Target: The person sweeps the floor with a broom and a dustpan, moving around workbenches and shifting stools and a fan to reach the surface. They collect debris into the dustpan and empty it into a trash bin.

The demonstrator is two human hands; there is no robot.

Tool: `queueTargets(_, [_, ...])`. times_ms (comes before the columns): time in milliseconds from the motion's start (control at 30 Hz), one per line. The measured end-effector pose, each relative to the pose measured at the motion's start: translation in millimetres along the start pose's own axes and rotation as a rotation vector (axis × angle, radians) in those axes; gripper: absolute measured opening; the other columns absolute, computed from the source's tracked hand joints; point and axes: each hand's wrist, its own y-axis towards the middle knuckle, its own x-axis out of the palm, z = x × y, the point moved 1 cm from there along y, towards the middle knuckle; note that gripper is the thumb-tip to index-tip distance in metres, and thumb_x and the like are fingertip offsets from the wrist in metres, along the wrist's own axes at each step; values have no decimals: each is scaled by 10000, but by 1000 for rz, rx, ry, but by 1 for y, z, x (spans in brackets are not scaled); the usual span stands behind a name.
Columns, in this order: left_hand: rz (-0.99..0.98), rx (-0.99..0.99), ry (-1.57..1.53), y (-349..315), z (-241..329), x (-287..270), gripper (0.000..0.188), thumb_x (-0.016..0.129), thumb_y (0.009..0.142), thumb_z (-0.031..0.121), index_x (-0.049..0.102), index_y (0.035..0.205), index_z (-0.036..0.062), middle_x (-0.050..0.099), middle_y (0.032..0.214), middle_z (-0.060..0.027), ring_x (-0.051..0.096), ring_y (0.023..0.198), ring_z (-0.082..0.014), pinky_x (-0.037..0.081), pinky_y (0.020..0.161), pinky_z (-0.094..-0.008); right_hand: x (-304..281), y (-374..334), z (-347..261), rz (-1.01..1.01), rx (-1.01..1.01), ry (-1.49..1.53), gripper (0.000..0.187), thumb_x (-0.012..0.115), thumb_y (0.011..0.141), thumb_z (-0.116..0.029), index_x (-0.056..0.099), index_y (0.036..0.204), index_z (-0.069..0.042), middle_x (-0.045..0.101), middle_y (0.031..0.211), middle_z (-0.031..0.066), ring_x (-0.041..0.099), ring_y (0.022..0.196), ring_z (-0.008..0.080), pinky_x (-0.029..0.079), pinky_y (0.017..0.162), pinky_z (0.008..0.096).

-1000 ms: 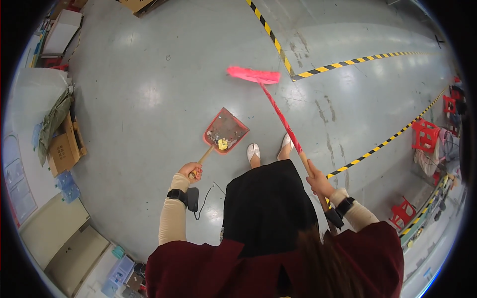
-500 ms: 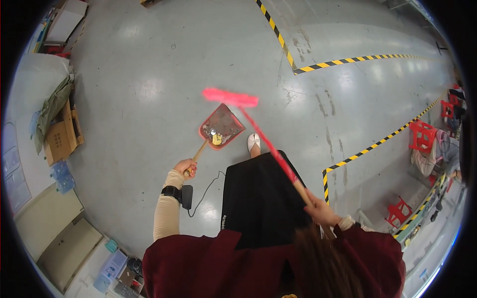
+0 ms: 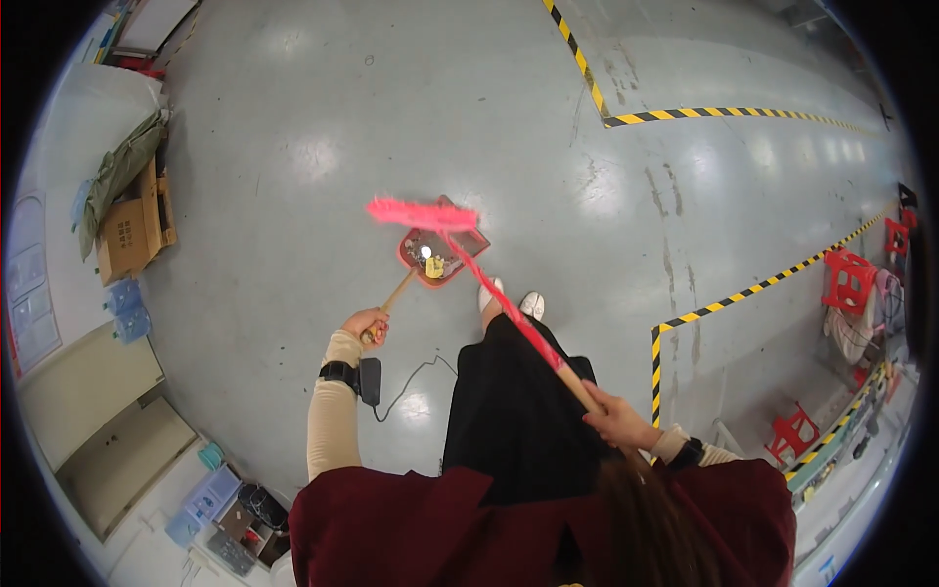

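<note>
My left hand (image 3: 366, 325) is wrapped round the wooden handle of a red dustpan (image 3: 473, 252). Small debris, a yellow crumpled piece (image 3: 434, 266) and a bright white bit lie in the pan. In my right hand (image 3: 618, 417) is the wooden end of a broom (image 3: 509, 318) with a red-covered stick. Its pink bristle head (image 3: 421, 214) hangs across the far part of the pan and hides some of it; whether they touch I cannot tell. A dark device is strapped at my left wrist, its cable trailing down.
Yellow-black tape (image 3: 724, 112) marks the grey floor at the right. Red stools (image 3: 792, 434) stand along the right side. A cardboard box (image 3: 127, 238), blue water jugs (image 3: 127, 311) and a cabinet line the left. My light shoes (image 3: 532, 305) are just right of the dustpan.
The broom head has moved left and slightly nearer, from beyond the dustpan to over its far part. My right hand has shifted a little left. A second shoe has come into sight.
</note>
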Motion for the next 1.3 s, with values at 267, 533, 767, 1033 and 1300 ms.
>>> queueTargets(267, [-39,-97,-144,0,-60,-51,161,536,705,62,375,707,69,403,541,-32,379,395,-105,311,347,-208,-81,129,-105,489,-379,-325,603,458,789,-75,173,1311,-173,457,545,43,436,388,106,391,344,274])
queueTargets(533, [-102,-66,-198,18,-75,-83,133,501,746,46,370,754,70,391,564,-35,339,403,-95,275,327,-196,-42,202,-1,720,-253,-699,717,403,701,-33,60,1316,-171,551,762,266,542,686,399,416,615,470])
queueTargets(767, [-174,-62,-235,22,-88,-109,122,498,741,46,379,760,64,409,562,-43,358,406,-108,292,339,-203,81,12,86,360,-288,-561,637,515,722,-110,224,1286,-153,547,859,261,545,817,380,424,721,387])
queueTargets(1033, [-161,-34,-336,19,-112,-145,123,511,731,60,391,756,58,414,552,-44,368,409,-113,301,348,-210,60,108,-57,542,-262,-582,611,506,743,-118,219,1283,-113,548,830,259,540,783,393,435,686,413])
queueTargets(1300, [-105,-29,-372,25,-113,-151,117,505,747,61,389,742,53,418,559,-46,361,409,-105,297,343,-195,13,303,-142,650,-300,-664,700,406,701,-34,109,1308,-214,542,864,263,548,752,373,429,667,444])
